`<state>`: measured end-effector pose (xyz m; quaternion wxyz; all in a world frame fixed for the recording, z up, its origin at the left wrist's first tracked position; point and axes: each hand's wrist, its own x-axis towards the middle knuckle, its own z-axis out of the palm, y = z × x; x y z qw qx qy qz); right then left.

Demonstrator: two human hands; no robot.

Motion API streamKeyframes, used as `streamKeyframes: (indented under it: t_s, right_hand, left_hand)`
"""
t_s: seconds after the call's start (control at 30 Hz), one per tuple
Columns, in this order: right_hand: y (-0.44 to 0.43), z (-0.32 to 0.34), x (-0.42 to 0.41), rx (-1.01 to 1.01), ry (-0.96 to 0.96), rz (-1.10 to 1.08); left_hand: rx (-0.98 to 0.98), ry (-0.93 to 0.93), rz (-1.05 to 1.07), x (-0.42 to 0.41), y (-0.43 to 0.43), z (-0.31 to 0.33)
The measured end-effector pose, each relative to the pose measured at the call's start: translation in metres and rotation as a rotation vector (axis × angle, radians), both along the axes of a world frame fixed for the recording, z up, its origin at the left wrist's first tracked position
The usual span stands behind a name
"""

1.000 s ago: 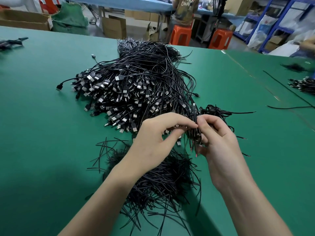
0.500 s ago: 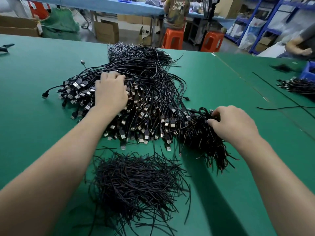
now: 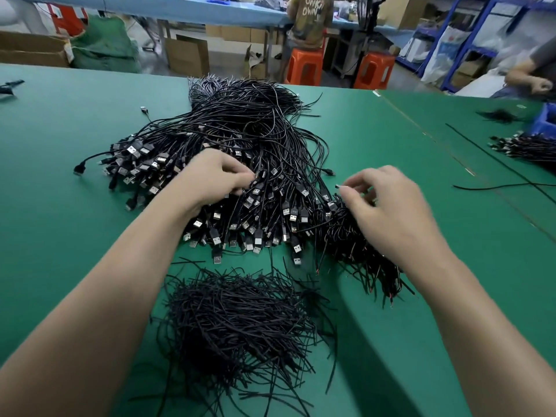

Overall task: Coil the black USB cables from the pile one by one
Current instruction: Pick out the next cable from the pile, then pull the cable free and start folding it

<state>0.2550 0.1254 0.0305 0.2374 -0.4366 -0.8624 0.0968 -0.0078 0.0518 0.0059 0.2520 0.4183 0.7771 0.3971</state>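
A big pile of black USB cables lies on the green table, plugs fanned toward me. My left hand rests on the middle of the pile, its thumb and fingers pinching one USB plug. My right hand hovers with loosely curled fingers just above a heap of coiled cables at the pile's right side, holding nothing that I can make out. A mound of short black tie wires sits near me between my forearms.
On the adjoining table to the right lie another cable bundle, a blue bin and a loose cable; another person's hand works there. Orange stools and cardboard boxes stand beyond the far edge.
Both hands were finishing a coil together. The right hand then set it on the coiled heap and has now lifted off. The left hand reached into the pile and now pinches a plug.
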Motion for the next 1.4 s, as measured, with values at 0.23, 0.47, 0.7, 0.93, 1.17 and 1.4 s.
streamKeyframes:
  t_s: [0.23, 0.47, 0.7, 0.93, 1.17, 1.4]
  right_hand:
    - [-0.049, -0.026, -0.044, -1.051, 0.492, 0.138]
    - [-0.063, -0.033, -0.044, -1.473, 1.015, 0.073]
    - [-0.086, -0.016, -0.034, -1.528, 0.818, 0.455]
    - [-0.096, 0.0, -0.018, -1.641, 0.639, 0.671]
    - [-0.096, 0.011, -0.022, -1.383, 1.032, 0.685]
    - [-0.073, 0.015, -0.015, -0.406, 0.835, 0.548]
  left_hand:
    - [0.092, -0.211, -0.383, 0.058, -0.053, 0.003]
    - [0.016, 0.225, -0.519, 0.074, -0.086, 0.008]
    - [0.291, 0.417, -0.46, 0.057, -0.088, 0.008]
    - [0.533, 0.349, -0.444, 0.046, -0.092, 0.014]
    - [0.298, 0.24, -0.553, 0.074, -0.084, 0.004]
    - [0.161, 0.394, -0.619, 0.095, -0.085, 0.01]
